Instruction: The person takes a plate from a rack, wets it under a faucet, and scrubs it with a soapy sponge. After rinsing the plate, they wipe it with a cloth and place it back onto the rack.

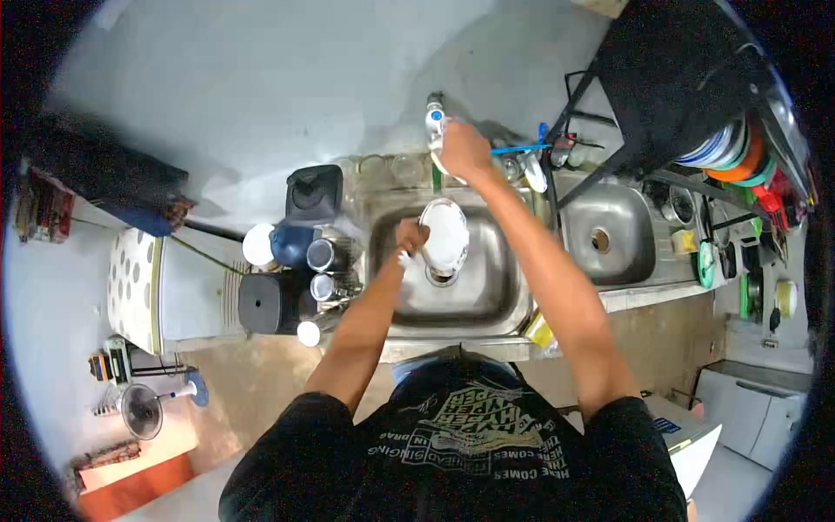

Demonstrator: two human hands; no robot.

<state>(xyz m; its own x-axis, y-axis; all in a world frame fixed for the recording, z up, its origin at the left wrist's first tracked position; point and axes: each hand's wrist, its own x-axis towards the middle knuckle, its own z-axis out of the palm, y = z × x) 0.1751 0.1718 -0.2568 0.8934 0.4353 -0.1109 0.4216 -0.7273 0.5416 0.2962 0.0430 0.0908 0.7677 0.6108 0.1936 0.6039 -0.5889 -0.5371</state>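
Your left hand [410,237], just right of the metal cups [321,256] on the counter, is closed on the left rim of a white dish [444,228]. The fingers curl over the edge, and there looks to be a bit of white foam just below the knuckles. You hold the dish tipped up over the sink [409,300], directly above the drain [442,277] and clear of the basin floor.

I judge the dish to be glazed ware or hard plastic: stiff, fairly light, slick when wet, and likely to chip if it knocks the steel. The rim is the place to grip it, thumb on one face and fingers on the other. A pinch on the smooth face alone would probably slide.

Further right and toward the wall, your right hand [465,150] is wrapped over the tap [434,117] with the fingers closed around it. I cannot tell whether water is running. A second basin [609,230] lies to the right, and stacked plates [726,143] sit in the rack beyond it.
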